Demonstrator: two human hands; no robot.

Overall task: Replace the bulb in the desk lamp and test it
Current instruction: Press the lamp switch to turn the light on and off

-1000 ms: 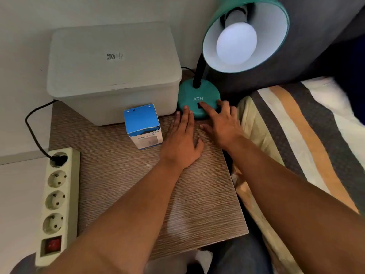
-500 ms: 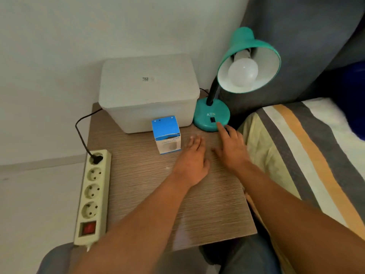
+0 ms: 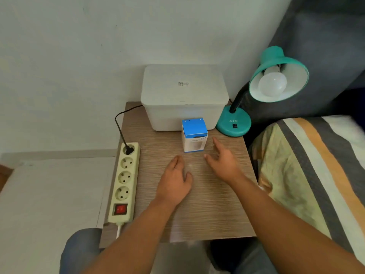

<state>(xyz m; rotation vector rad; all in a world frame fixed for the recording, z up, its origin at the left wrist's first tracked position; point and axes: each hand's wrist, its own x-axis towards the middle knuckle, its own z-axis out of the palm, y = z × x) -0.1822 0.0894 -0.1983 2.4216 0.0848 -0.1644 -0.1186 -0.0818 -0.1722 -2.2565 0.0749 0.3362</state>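
Bedside table, two hands idle.
Left hand (image 3: 174, 181) flat on wood-grain tabletop (image 3: 213, 210), fingers straight; right hand (image 3: 224, 162) loosely spread, empty; blue-and-white cardboard bulb box (image 3: 194, 135) at 12 o'clock.

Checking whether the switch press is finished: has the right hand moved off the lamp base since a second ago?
Yes. The right hand has pulled back from the lamp base, nearer the bulb box.

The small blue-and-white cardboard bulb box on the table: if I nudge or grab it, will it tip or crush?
The small blue-and-white cardboard bulb box stands upright, taller than wide, on the smooth wood-grain table, so a high push would probably tip it and a low one slide it. Thin card with a folded top flap likely dents under a hard squeeze. It is probably light; whether a bulb is inside cannot be seen.
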